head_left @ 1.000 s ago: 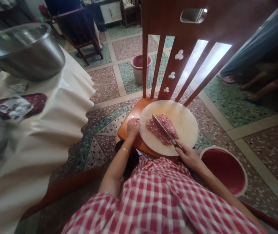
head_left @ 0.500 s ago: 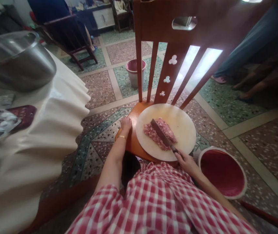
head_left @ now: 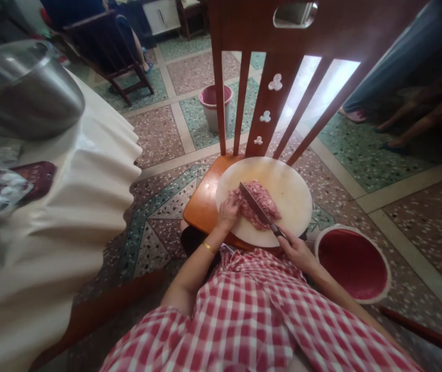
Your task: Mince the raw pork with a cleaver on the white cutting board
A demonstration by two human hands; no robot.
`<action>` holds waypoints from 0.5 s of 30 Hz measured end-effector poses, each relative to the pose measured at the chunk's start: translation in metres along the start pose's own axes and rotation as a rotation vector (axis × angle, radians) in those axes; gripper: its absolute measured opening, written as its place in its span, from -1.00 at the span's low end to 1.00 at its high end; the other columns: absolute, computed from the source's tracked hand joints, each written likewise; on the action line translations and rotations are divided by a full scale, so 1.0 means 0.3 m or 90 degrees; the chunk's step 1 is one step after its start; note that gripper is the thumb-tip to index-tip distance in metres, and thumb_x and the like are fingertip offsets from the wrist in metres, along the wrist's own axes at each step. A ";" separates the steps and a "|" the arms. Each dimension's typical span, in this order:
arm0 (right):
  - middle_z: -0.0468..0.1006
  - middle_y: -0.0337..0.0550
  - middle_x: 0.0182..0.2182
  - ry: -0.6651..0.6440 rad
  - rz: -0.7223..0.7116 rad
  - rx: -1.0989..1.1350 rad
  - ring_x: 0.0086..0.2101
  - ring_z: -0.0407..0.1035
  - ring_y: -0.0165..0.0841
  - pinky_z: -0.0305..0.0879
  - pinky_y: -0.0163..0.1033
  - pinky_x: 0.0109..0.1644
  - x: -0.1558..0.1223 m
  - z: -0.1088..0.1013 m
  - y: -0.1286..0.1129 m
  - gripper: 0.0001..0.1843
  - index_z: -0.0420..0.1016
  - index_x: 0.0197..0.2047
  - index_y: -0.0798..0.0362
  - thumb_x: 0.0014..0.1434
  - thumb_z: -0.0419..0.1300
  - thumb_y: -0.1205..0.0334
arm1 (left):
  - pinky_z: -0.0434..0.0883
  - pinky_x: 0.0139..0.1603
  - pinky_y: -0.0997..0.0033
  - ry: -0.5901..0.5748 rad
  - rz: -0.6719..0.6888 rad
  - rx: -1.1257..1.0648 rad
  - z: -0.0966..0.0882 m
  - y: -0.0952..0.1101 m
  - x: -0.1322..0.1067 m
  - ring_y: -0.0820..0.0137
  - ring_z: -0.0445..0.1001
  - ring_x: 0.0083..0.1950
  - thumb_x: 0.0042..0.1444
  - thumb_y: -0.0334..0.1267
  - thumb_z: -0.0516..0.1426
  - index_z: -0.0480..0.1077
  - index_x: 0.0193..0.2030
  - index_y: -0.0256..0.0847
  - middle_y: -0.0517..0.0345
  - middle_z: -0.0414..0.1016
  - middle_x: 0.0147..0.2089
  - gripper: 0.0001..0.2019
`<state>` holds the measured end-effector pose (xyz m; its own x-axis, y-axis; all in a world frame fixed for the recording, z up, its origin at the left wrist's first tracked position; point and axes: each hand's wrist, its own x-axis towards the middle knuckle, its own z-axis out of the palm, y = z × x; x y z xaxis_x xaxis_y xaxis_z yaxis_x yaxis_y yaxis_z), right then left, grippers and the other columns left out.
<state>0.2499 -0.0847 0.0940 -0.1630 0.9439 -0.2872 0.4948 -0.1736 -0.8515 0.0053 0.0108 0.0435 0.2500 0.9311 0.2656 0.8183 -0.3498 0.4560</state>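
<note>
A round white chopping board [head_left: 294,206] rests on the wooden chair seat [head_left: 204,199]. On it lies a flattened heap of minced meat [head_left: 265,197]. My right hand [head_left: 297,252] grips the handle of a cleaver [head_left: 256,206], whose blade lies slantwise across the meat. At the heap's left edge, my left hand [head_left: 229,213] is over the board with its fingers curled together against the meat. Whether a bit of meat is between those fingers is hidden.
The chair back [head_left: 259,31] rises beyond the board. A red-lined bucket [head_left: 352,263] stands to the right, another bin [head_left: 215,108] farther off. At left, a cloth-covered table [head_left: 105,155] bears a steel bowl [head_left: 31,98] and a dark red packet [head_left: 37,181]. Other people's legs [head_left: 391,77] show at right.
My left hand has left the chair seat's left edge and moved right onto the board, to the meat's edge. The cleaver remains across the meat in my right hand.
</note>
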 end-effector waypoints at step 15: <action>0.53 -0.08 -0.09 -0.030 -0.085 -0.224 -0.14 0.44 -0.18 0.35 -0.11 -0.07 0.021 0.003 -0.105 -0.48 0.13 0.26 -0.04 0.24 -0.06 0.16 | 0.31 -0.21 0.39 0.197 -0.241 -0.243 0.023 -0.042 -0.134 0.40 0.33 -0.28 0.11 -0.30 0.02 0.35 -0.31 -0.20 0.14 0.34 -0.37 -0.90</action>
<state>0.2325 -0.0736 0.1186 -0.2813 0.9362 -0.2108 0.7285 0.0653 -0.6820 -0.0116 -0.0217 0.0213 -0.2301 0.9447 0.2338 0.5635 -0.0665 0.8234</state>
